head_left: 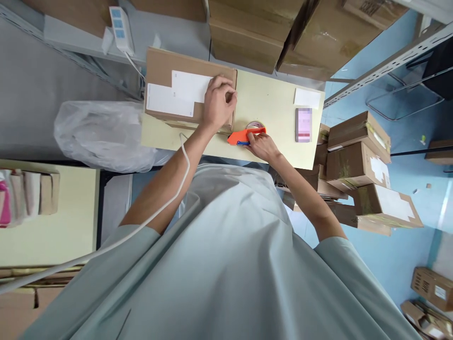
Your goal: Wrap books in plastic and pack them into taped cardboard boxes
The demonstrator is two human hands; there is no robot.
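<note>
A brown cardboard box (pixel 159 66) with white labels (pixel 177 97) lies at the left part of the pale yellow table. Over the box's right end is my left hand (pixel 220 104), its fingers curled in towards the thumb. Whatever is between those fingers, if anything, is too small to make out. Just right of the box's near corner, my right hand (pixel 264 145) grips an orange tape dispenser (pixel 240 137) with a blue part on its lower side. A tape roll (pixel 255 125) shows at the dispenser's far side, partly hidden by it.
On the table's right lie a phone-like pink slab (pixel 303 125) and white paper (pixel 307 98). Large cartons (pixel 247 42) stand behind; more boxes (pixel 357 165) are stacked at right. A clear plastic bag (pixel 102 134) hangs at left. A white cable (pixel 159 208) crosses my left arm.
</note>
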